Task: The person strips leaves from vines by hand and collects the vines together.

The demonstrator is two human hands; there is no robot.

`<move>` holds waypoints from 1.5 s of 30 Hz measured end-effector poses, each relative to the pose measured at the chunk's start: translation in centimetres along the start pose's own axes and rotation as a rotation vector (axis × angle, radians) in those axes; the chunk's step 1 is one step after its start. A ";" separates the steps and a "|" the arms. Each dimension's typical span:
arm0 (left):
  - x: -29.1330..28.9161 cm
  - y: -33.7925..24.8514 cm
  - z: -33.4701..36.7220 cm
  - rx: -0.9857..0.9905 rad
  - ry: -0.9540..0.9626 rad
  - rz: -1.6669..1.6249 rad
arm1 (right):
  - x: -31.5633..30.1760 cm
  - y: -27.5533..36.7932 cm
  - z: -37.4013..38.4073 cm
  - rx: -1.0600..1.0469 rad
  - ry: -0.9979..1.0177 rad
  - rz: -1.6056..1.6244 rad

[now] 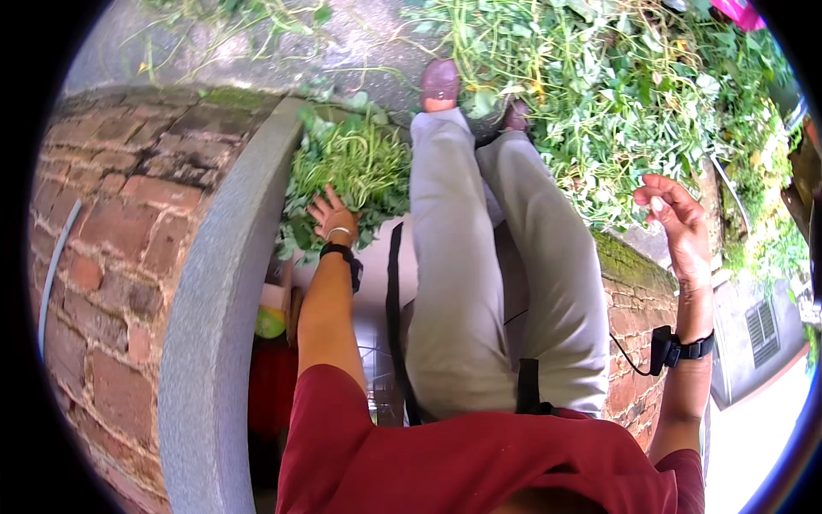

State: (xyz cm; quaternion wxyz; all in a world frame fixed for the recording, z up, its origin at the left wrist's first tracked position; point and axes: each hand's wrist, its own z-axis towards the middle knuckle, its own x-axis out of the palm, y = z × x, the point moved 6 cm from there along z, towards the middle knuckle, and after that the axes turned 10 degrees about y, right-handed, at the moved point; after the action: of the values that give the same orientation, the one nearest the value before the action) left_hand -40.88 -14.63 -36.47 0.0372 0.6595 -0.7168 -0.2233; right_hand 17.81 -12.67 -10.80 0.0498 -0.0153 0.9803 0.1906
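Now left-hand fingers [324, 206] press into the leafy bundle [355, 167].

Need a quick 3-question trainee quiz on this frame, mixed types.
1. True or false: the left hand rests on the bunch of green leafy stems.
2. The right hand is: A) gripping stems, B) raised and open, holding nothing, C) on the brick wall.
3. Fill in: the person wears grey trousers and a ___ shirt.

Key: 1 true; 2 B; 3 red.
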 end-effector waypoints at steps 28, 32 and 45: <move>-20.6 -7.2 -4.8 0.485 0.150 -0.646 | -6.8 -24.3 30.4 -0.031 -0.323 0.467; -23.7 -9.7 -6.4 0.514 0.110 -0.634 | -7.9 -22.3 25.7 -0.051 -0.339 0.973; -26.9 -24.0 -23.2 0.784 0.172 -0.554 | -12.5 -19.2 1.2 -0.039 -0.303 -0.380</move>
State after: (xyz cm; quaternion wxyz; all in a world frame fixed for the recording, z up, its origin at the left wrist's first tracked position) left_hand -7.09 4.28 -18.04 -0.2159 0.8060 -0.5385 0.1174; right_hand 31.28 -29.88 -17.77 0.2311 -0.1716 0.9373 0.1967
